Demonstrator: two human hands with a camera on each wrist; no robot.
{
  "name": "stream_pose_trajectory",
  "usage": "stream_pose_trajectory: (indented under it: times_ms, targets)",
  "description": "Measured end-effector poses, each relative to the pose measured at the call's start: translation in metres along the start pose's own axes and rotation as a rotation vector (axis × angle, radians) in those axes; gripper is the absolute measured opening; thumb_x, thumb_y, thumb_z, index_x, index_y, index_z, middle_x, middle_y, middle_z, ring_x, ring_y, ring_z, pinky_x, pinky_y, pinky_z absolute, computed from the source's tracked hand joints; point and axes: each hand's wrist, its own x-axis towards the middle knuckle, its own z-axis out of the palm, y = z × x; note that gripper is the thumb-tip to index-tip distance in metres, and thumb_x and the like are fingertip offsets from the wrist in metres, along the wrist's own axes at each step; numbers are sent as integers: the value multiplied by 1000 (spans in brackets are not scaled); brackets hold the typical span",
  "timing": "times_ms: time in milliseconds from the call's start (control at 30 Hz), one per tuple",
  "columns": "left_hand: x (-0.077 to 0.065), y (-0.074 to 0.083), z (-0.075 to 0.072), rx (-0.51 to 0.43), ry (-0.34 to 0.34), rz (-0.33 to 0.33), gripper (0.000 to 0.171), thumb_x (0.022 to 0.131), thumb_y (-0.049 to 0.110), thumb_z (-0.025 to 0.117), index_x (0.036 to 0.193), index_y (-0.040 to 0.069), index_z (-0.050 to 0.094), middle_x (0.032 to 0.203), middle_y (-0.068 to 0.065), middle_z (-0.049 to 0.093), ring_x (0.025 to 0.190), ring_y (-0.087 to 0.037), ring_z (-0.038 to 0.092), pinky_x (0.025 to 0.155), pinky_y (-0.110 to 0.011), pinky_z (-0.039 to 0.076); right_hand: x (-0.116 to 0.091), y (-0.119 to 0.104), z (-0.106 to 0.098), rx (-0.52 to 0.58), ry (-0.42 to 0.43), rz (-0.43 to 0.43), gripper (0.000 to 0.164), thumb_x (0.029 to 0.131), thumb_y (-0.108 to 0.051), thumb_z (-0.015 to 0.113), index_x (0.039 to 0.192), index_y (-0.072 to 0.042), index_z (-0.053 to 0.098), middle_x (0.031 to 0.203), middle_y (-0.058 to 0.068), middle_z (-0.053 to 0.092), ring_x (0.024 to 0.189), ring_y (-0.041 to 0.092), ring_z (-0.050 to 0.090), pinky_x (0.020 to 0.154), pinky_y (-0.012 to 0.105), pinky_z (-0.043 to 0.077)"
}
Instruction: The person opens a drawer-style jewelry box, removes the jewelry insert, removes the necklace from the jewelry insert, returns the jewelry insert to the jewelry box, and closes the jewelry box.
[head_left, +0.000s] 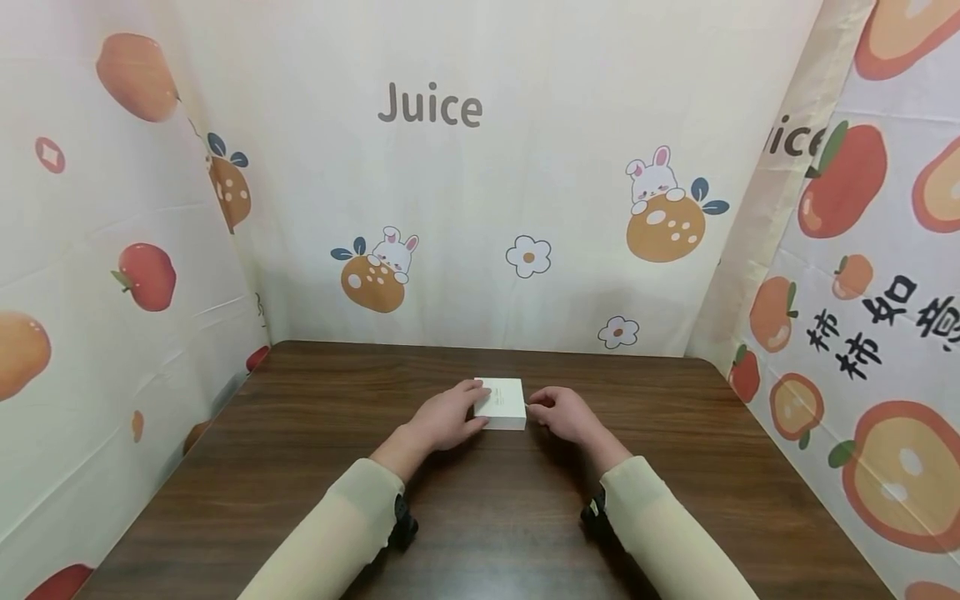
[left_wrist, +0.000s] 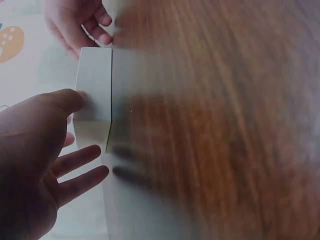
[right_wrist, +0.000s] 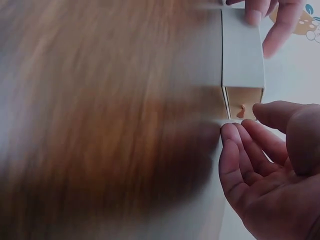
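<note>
A small white box (head_left: 500, 400) with faint print on its lid lies flat on the brown wooden table. My left hand (head_left: 448, 414) grips its left end, the thumb (left_wrist: 75, 101) against the front side and fingers over the top and far side. At the box's right end, my right hand (head_left: 561, 412) is held with thumb and fingertips bent toward each other. A small orange-brown ribbon tab (right_wrist: 241, 111) sticks out of that end. In the right wrist view, the right thumb and fingertips are right beside the tab, with a gap between them.
The dark wood tabletop (head_left: 495, 517) stretches around the box to its far edge. Fruit-print curtains (head_left: 465, 192) hang behind the table and on both sides. Dark wrist bands (head_left: 402, 525) sit at both sleeve cuffs.
</note>
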Motion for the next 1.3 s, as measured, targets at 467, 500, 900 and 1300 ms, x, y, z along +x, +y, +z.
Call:
stream_pose_trajectory:
  times_ms: [467, 500, 900, 1300]
  targets:
    - [7, -1, 4, -21, -15, 50, 48, 109, 28, 70, 152, 5, 66, 164, -17, 57, 153, -34, 56, 126, -50, 46, 11, -6, 11, 17, 38, 81, 23, 109, -18, 69, 119, -3, 82, 94, 8, 76, 81, 18, 66, 70, 28, 51]
    - [8, -1, 4, -22, -13, 52, 48, 109, 28, 71, 151, 5, 66, 164, -18, 58, 152, -34, 56, 126, -50, 47, 12, -6, 11, 17, 44, 88, 22, 108, -18, 69, 117, -3, 82, 92, 7, 76, 80, 18, 66, 69, 28, 51]
    - [9, -2, 4, -34, -5, 53, 45, 108, 25, 74, 148, 5, 69, 158, -20, 61, 148, -34, 60, 123, -49, 50, 14, -7, 15, -104, 70, 95, 16, 108, -17, 68, 108, -6, 81, 95, 8, 73, 83, 22, 64, 74, 34, 55]
    - [7, -1, 4, -46, -1, 34, 45, 108, 25, 73, 148, 5, 69, 158, -20, 60, 147, -34, 60, 122, -48, 51, 14, -12, 14, -161, 75, 73, 15, 109, -18, 68, 104, -8, 79, 96, 8, 72, 85, 23, 62, 75, 35, 54]
